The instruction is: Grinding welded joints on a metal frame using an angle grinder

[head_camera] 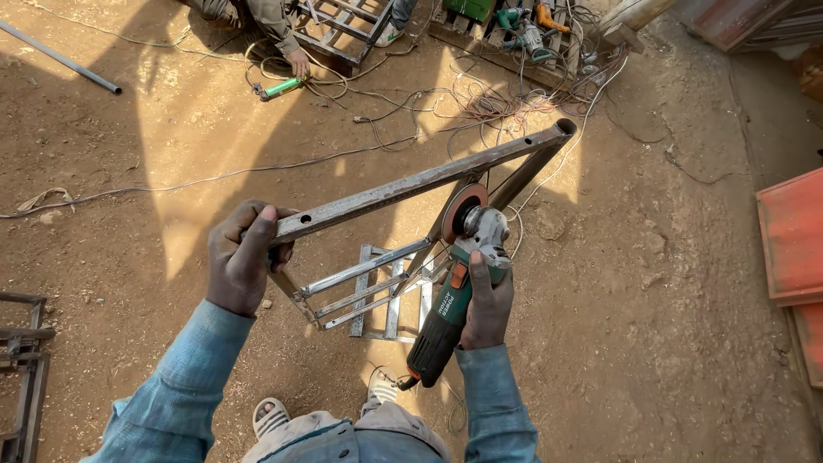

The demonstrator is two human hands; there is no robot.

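Note:
My left hand (243, 256) grips the near end of a welded steel frame (403, 184), holding it up off the dirt so its long bar slants up to the right. My right hand (486, 304) is wrapped around a green and black angle grinder (450, 304). The grinder's orange disc (463, 208) sits against the underside of the long bar, near where a second bar joins it. The frame's lower rungs (360, 287) hang between my hands.
A small metal ladder-like piece (390, 321) lies on the dirt under the frame. Cables (480, 103) sprawl across the ground at the top. Another person's hand (298, 62) is by a green tool (281, 87). Red metal sheets (793, 240) lie right, a metal rack (21, 360) left.

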